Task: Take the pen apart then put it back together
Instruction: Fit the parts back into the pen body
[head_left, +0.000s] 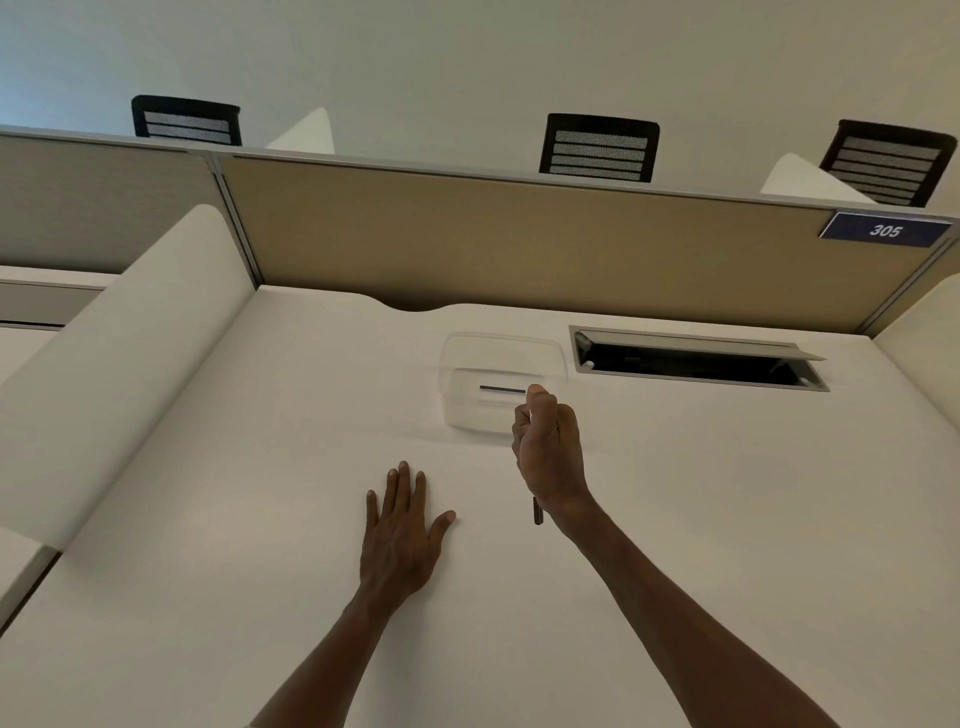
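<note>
A clear plastic tray (550, 353) sits on the white desk (260, 519), and a thin dark pen refill (501, 389) lies inside it. My right hand (548, 449) hovers at the tray's near right corner with its fingers curled round a pen part. That part's dark end (537, 512) sticks out below the wrist, and its other end is hidden in the fist. My left hand (402, 525) rests flat on the desk with straight fingers, to the left of the right hand.
An open cable hatch (696, 361) is cut into the desk right of the tray. A tan partition (519, 239) with a "305" sign (885, 230) closes the back. A white side panel (114, 353) stands at left. Black chairs (597, 148) show beyond.
</note>
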